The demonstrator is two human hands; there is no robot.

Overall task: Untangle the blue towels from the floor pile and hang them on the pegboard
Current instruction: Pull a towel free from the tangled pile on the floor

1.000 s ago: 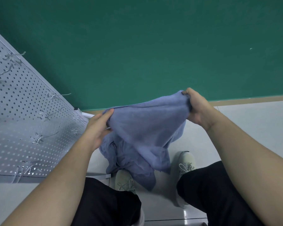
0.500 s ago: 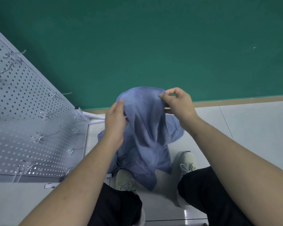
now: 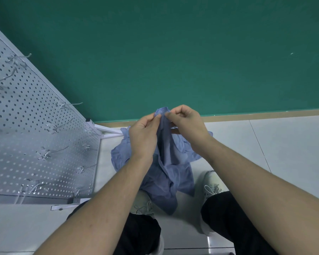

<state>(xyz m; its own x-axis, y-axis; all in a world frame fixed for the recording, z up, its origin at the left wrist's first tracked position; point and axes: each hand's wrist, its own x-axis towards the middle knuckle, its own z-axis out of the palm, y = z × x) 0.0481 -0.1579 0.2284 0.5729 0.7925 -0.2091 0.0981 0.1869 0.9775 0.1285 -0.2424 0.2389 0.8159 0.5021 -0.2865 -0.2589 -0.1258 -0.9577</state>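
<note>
A green wall [image 3: 173, 52] rises ahead, above pale floor [image 3: 284, 144]. The pegboard [image 3: 26, 126] stands to the left, bristling with metal hooks [image 3: 70, 104]. A blue towel [image 3: 170, 168] hangs over the shoes [image 3: 211, 184], its top pinched by left hand [image 3: 143, 138] and right hand [image 3: 187, 124] fingers.

Both bare forearms reach forward and angle inward, so the hands meet close together at chest height. The left hand [image 3: 143, 133] and the right hand [image 3: 187, 124] each curl thumb against fingertips, pinching the bunched top of a towel [image 3: 170, 162] between them.
</note>
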